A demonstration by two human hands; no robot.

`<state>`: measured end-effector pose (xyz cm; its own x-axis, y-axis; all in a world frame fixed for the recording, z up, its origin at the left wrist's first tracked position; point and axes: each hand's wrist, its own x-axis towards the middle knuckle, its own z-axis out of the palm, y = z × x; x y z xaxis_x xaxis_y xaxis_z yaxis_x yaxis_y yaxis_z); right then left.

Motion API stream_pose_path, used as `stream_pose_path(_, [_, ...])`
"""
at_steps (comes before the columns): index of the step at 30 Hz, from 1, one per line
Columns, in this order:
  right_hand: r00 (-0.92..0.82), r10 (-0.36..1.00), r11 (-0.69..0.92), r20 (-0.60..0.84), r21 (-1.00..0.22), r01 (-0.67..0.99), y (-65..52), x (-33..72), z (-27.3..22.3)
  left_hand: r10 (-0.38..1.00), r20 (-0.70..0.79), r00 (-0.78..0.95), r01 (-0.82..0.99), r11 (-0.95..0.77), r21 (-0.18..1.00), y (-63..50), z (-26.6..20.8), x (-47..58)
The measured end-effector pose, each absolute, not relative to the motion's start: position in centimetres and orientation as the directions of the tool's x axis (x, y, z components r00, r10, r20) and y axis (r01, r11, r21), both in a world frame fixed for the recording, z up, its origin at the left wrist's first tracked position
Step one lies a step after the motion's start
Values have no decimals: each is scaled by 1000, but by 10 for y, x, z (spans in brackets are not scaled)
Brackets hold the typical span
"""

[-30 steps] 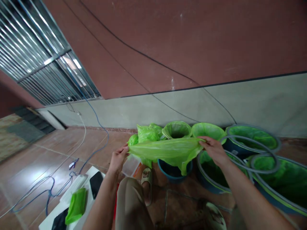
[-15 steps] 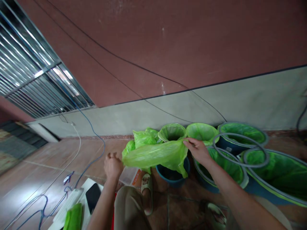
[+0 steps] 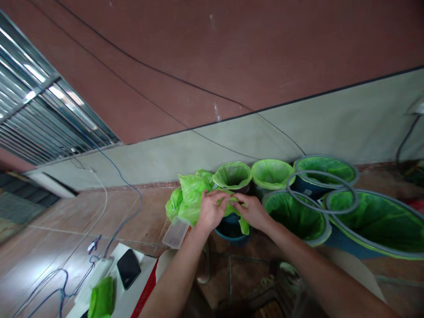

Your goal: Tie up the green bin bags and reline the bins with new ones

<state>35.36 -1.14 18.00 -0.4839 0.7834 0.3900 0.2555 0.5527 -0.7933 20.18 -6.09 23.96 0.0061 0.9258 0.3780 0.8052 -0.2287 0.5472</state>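
Both hands meet in front of me on a thin green plastic bag (image 3: 244, 226). My left hand (image 3: 212, 209) pinches the bag's edge from the left, and my right hand (image 3: 253, 213) pinches it close beside, fingertips almost touching. Part of the bag hangs below the right fingers; much of it is hidden behind the hands. Directly under them stands a small blue bin (image 3: 233, 232) with a dark inside. Just behind are two bins lined in green, the nearer-left one (image 3: 232, 175) and its neighbour (image 3: 272, 173).
Crumpled green bags (image 3: 190, 194) lie left of the bins. Larger lined bins (image 3: 380, 221) stand right, a loose grey ring (image 3: 323, 207) across them. At left are a clear plastic box (image 3: 175, 232), a phone (image 3: 128, 269), a folded green bag (image 3: 101, 298) and cables (image 3: 62, 278).
My hands have come together from a wide spread, the left one moving right to the bag. The bag, stretched out sideways before, is now bunched between them.
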Motion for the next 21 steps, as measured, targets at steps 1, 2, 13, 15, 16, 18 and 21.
stream_pose_path(1, [-492,788,548,369,-785,288,-11,353,179,917,399,-2,803,-236,547,-61,240,200])
stream_pose_path(2, [-495,797,542,347,-773,331,-11,352,179,906,423,-16,794,-246,555,-61,240,197])
stream_pose_path(13, [-425,877,476,223,-515,713,3,355,169,719,501,-481,595,-152,789,-83,263,100])
stream_pose_path(15, [-411,881,472,235,-516,715,6,355,166,679,502,-535,568,-151,809,-92,269,85])
stream_pose_path(16, [-402,882,471,247,-523,711,7,356,164,660,503,-558,559,-148,816,-96,273,78])
stream_pose_path(18, [-383,881,474,279,-541,695,9,356,159,631,500,-593,544,-144,827,-103,278,68])
stream_pose_path(21, [-384,861,509,334,-573,643,11,356,152,613,486,-623,517,-144,844,-111,282,58])
